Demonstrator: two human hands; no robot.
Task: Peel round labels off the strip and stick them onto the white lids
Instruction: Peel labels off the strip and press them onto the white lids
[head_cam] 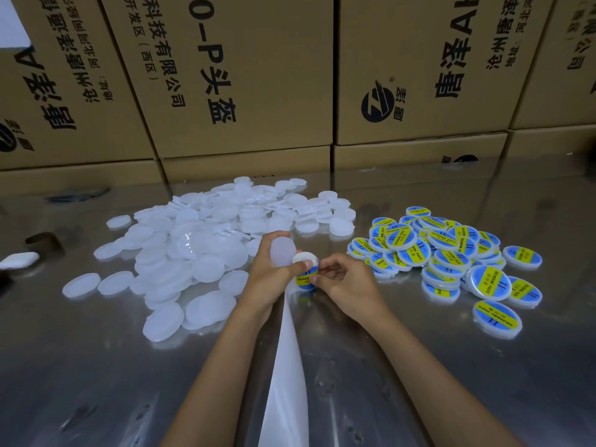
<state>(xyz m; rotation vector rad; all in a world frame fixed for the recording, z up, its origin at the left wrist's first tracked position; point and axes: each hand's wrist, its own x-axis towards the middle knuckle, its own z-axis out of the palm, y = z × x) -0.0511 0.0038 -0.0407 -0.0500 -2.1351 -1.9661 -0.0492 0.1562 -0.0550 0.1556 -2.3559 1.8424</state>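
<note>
Nearest the person, spent white backing strip (287, 366) ran down between both forearms toward the table edge, likely left trailing so it fed out of the way as labels came off.

Above it, both hands met at the middle of the steel table (96, 366). Left hand (271, 272) gripped a bare white lid (283, 255) in curled fingers, lid tilted up and facing the person, thumb also pinning the top of the strip; probably held ready so the label could go straight on. Right hand (342, 279) pinched the edge of a round blue-and-yellow label (306, 278) between thumb and fingertips, label partly on the strip, just below the lid. Whether it was fully free of the backing: could not tell, fingers covered that edge. Judged step: peeling, sticking not yet done.

Left of the hands, pile of unlabelled lids (193, 253) spread wide, within easy reach of the left hand, a few strays flat toward the near side. Right of the hands, labelled lids (448, 256) heaped apart, so done and undone stock stayed separate. One labelled lid (496, 319) sat alone nearer the person.

Far left edge, a brown cardboard ring (43, 242) and a white flat object (19, 260), use unclear. Behind everything, stacked cardboard cartons (238, 75) with printed Chinese text walled off the back of the table.
</note>
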